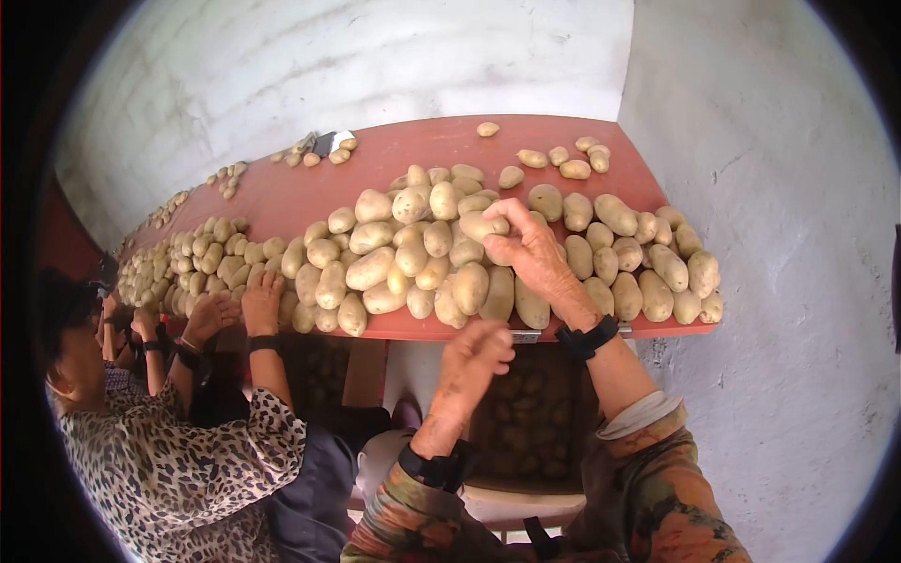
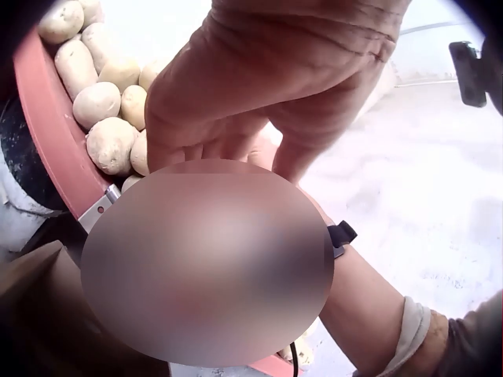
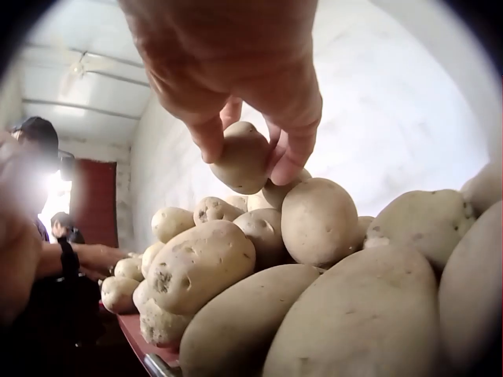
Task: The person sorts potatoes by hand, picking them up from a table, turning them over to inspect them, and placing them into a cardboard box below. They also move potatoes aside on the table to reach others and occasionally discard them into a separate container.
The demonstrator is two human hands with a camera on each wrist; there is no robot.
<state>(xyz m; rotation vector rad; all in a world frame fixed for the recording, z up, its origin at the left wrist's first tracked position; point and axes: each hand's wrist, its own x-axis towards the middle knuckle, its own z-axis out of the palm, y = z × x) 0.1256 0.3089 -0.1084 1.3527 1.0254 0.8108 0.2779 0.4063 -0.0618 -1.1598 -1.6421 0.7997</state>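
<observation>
The right hand (image 1: 533, 251) pinches a potato (image 1: 481, 225) between thumb and fingers over the right part of a big potato heap (image 1: 371, 269). In the right wrist view the right hand (image 3: 236, 71) grips the potato (image 3: 242, 159) from above, just over other potatoes (image 3: 206, 263). The left hand (image 1: 469, 368) hangs in front of the table's near edge, its fingers loosely bent, touching no potato. Seen in the left wrist view, the left hand (image 2: 259, 86) points its fingers downward; a blurred patch covers the area below them.
Potatoes cover much of the red table (image 1: 413, 145), with several loose ones (image 1: 575, 169) near its back edge. At the left, a person in a leopard-print top (image 1: 188, 460) has both hands by the heap. A dark container of potatoes (image 1: 530, 422) is below the table edge. Walls stand behind and right.
</observation>
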